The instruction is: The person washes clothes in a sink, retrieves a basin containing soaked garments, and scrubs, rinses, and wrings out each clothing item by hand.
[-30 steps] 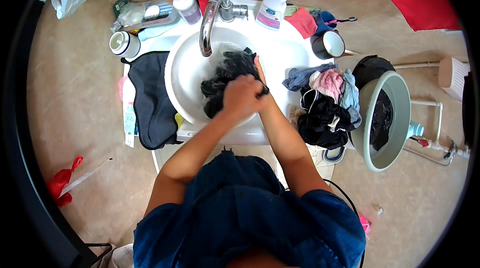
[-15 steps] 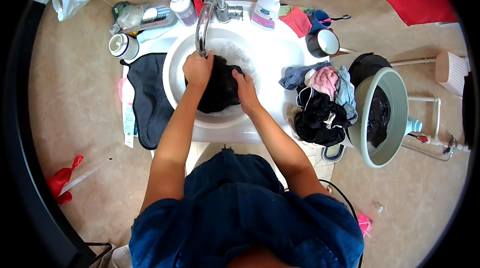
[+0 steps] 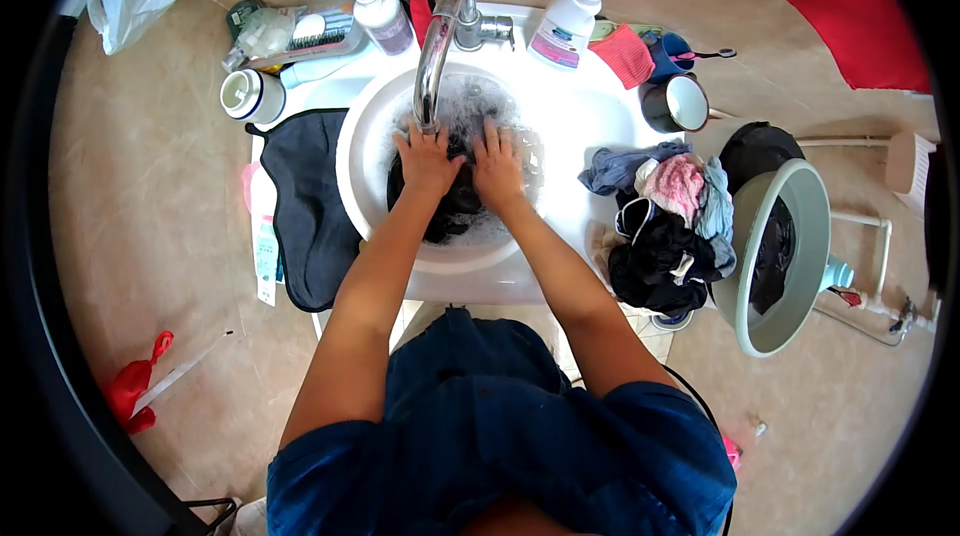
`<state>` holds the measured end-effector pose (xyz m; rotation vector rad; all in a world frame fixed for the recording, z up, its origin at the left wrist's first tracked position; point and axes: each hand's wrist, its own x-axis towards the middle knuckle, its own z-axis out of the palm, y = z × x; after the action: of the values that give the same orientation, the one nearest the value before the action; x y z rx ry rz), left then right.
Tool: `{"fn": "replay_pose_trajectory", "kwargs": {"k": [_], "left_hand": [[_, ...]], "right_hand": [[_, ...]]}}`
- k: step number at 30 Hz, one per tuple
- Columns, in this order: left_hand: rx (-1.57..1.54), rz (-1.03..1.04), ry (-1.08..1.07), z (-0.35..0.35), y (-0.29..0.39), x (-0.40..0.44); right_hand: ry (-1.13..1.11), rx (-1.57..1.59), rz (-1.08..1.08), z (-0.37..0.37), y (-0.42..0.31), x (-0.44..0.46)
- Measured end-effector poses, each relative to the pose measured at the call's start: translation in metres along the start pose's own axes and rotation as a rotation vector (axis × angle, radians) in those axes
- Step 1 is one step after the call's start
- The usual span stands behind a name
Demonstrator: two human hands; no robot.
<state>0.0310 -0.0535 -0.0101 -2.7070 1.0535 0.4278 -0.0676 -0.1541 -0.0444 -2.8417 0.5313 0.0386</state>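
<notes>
Black cloth [image 3: 456, 198] lies in soapy water in the white sink basin [image 3: 357, 161], under the chrome faucet [image 3: 432, 61]. My left hand [image 3: 428, 164] rests on the cloth just below the spout, fingers spread. Beside it, my right hand [image 3: 497, 168] is also on the wet cloth, its fingers stretched toward the back of the basin and a little apart. Neither hand grips the cloth. White suds float around both hands, and part of the cloth is hidden beneath them.
A clothes pile [image 3: 665, 226] sits right of the basin, near a green tub [image 3: 742, 266] holding dark fabric. Behind stand a pump bottle [image 3: 382, 18], a white bottle [image 3: 566, 28] and a mug [image 3: 686, 103]. A dark mat [image 3: 312, 206] lies left.
Both hands have let go of the bunched black cloth and now lie on it with fingers extended. The cloth is lower in the water, and more suds show. The view has shifted slightly.
</notes>
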Motion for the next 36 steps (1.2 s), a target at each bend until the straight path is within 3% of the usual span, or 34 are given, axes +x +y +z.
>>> {"fn": "replay_pose_trajectory", "kwargs": {"k": [5,8,11,12,14,15,16,19,20,23,27,31,33,35,36], "left_hand": [[0.125,0.08,-0.068,0.034,0.001,0.034],[0.043,-0.016,-0.076,0.064,-0.004,0.048],[-0.228,-0.156,0.275,0.032,-0.001,0.033],[-0.425,-0.197,0.254,0.025,-0.007,0.032],[-0.809,-0.313,0.275,0.013,-0.012,0.025],[-0.809,-0.207,0.326,-0.002,-0.007,0.015],[-0.806,-0.101,0.373,-0.023,0.005,-0.003],[-0.748,0.115,0.436,-0.087,0.054,-0.06],[-0.776,0.189,0.472,-0.098,0.07,-0.076],[-0.85,0.384,0.566,-0.106,0.1,-0.106],[-0.75,0.42,0.624,-0.079,0.106,-0.087],[-0.661,0.063,0.711,-0.069,0.069,-0.029],[-0.605,0.064,0.858,-0.062,0.033,-0.008],[-0.525,0.002,0.783,-0.064,0.007,-0.011],[-0.522,0.023,0.741,-0.064,-0.003,-0.016]], "right_hand": [[-0.263,0.138,0.052,0.048,0.018,0.025],[-0.264,0.307,0.168,0.043,0.021,0.028],[-0.173,0.323,0.131,0.016,0.028,0.026],[-0.113,0.219,0.009,0.011,0.033,0.025],[0.047,0.896,0.107,0.002,0.037,0.016],[0.131,1.237,0.153,-0.002,0.035,0.011],[0.224,1.287,0.345,-0.009,0.022,0.002],[-0.005,2.308,0.764,-0.048,0.004,-0.007],[-0.345,2.669,0.367,-0.017,0.022,-0.011],[-0.338,2.581,0.556,-0.093,0.005,-0.027],[-0.287,2.452,0.561,-0.059,0.01,-0.037],[-0.186,2.415,0.619,-0.042,-0.001,-0.04],[-0.182,2.313,0.796,-0.084,-0.015,-0.041],[-0.089,2.071,0.672,-0.084,-0.013,-0.044],[-0.112,1.786,0.593,-0.096,-0.012,-0.046]]}}
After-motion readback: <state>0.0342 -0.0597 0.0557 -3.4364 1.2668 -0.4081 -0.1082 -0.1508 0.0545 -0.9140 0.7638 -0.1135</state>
